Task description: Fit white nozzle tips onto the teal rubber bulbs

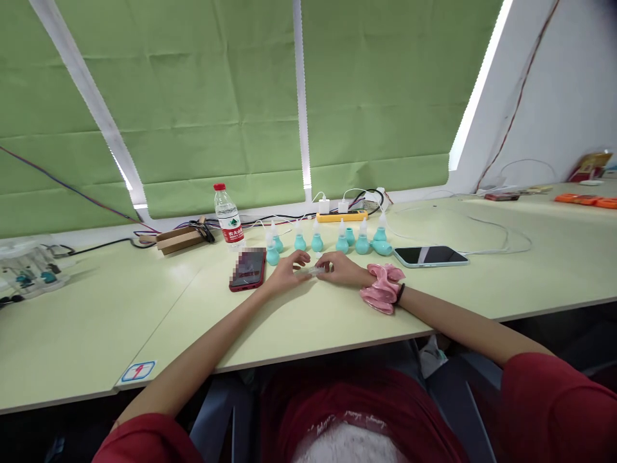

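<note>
A small clear plastic piece (315, 271) lies between my two hands, just above the table. My left hand (286, 272) pinches its left end, fingers curled. At the other end my right hand (343, 269), with a pink scrunchie (380, 288) on the wrist, closes its fingertips on it. The exact shape of the piece is too small to make out. Right behind my hands stand several turquoise bulbs with clear pointed tips, such as one bulb (299, 242) and another bulb (362, 244). One turquoise bulb (382, 247) lies on its side at the right.
A red-cased phone (248, 269) lies left of my left hand, and a light-cased phone (430, 256) lies at the right. Behind are a water bottle (228, 217), a cardboard box (179, 240), cables and a yellow power strip (342, 217). The table's front edge (328, 350) is near me.
</note>
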The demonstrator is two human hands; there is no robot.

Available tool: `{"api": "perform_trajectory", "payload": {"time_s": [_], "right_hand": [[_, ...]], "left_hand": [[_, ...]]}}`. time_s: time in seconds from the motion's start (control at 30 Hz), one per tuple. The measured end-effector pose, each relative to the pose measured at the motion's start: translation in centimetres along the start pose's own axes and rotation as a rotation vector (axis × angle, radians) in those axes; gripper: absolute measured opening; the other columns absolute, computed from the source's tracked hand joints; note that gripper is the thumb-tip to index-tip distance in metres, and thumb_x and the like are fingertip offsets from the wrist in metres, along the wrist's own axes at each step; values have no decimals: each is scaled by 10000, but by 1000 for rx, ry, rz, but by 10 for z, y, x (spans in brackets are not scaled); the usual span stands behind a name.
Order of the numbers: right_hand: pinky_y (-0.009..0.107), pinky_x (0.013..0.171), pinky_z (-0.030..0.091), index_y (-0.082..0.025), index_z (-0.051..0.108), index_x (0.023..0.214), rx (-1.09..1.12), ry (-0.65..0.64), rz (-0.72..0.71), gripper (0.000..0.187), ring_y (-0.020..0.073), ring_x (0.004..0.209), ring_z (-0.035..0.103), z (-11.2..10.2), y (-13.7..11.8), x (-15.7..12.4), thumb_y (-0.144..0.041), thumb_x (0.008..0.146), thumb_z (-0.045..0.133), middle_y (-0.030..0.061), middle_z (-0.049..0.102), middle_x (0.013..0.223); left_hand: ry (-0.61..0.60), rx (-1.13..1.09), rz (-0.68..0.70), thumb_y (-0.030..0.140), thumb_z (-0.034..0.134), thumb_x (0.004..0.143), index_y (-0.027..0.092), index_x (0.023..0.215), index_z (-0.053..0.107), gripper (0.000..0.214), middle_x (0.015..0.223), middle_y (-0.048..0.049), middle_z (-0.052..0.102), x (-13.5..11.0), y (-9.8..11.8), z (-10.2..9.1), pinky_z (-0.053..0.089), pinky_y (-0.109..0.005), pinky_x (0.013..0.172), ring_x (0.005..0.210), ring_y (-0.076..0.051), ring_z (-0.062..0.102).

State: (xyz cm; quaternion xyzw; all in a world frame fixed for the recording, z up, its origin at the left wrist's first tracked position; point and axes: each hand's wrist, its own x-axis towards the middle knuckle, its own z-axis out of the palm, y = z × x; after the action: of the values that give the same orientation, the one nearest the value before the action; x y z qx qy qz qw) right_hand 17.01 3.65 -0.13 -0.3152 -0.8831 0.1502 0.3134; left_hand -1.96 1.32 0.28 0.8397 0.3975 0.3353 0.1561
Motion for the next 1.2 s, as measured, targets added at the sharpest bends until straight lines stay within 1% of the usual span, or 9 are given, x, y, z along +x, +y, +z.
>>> {"api": "perform_trajectory", "payload": {"time_s": [0.07,0.2,0.27,0.43,0.6,0.7,0.83,1.07,1.2], "right_hand": [[225,585,405,-147,628,800,39,24,26,204,109,626,515,0,3,0,-166,608,562,35,617,780],[219,579,426,-155,625,811,122,7,54,234,103,637,524,2,6,-1,-135,595,536,32,619,819],[215,570,428,-157,626,822,147,-24,54,239,102,630,527,2,5,-1,-142,607,523,27,622,804],[210,567,429,-151,622,836,169,-20,47,248,102,638,523,2,3,-3,-151,608,523,32,620,817],[205,560,425,-152,614,824,163,1,54,236,102,648,512,2,4,-4,-155,607,520,35,613,837],[202,544,417,-150,610,814,170,-6,55,224,102,638,509,3,6,-4,-171,609,521,35,612,821],[204,547,412,-142,615,808,170,-26,58,224,99,616,509,3,6,-4,-172,608,517,32,612,765],[205,554,406,-124,627,791,187,-38,65,217,96,603,498,1,1,-4,-178,615,512,36,608,730],[202,546,404,-124,628,794,197,-37,49,219,93,595,491,1,1,-4,-187,615,519,36,610,728]], "left_hand": [[18,118,13,225,505,707,182,977,509,273,1001,-59,564,1,-4,-4,430,-286,750,877,-155,520],[-22,450,-7,221,472,735,163,945,599,252,867,-90,591,2,-13,-1,382,-370,791,877,-217,494],[-34,505,-39,230,455,748,167,889,632,235,821,-97,590,2,-15,3,387,-370,764,844,-224,495],[-17,357,-49,188,480,705,172,763,653,183,774,-58,626,3,-13,2,426,-301,687,754,-182,521],[-47,93,-106,143,501,645,130,843,638,241,747,-43,651,5,-17,-5,452,-241,608,665,-130,548],[-46,11,-134,141,516,630,102,868,633,267,717,-53,654,5,-21,-5,459,-235,604,655,-127,561],[-43,37,-145,175,527,641,119,829,651,233,739,-53,656,5,-22,-4,458,-238,611,644,-127,558],[-76,253,-98,237,503,687,128,796,667,225,748,-62,629,3,-11,-4,417,-236,594,622,-129,529],[-20,148,-131,287,526,687,115,770,662,235,734,-61,634,4,-10,-5,399,-222,577,614,-122,515]]}}
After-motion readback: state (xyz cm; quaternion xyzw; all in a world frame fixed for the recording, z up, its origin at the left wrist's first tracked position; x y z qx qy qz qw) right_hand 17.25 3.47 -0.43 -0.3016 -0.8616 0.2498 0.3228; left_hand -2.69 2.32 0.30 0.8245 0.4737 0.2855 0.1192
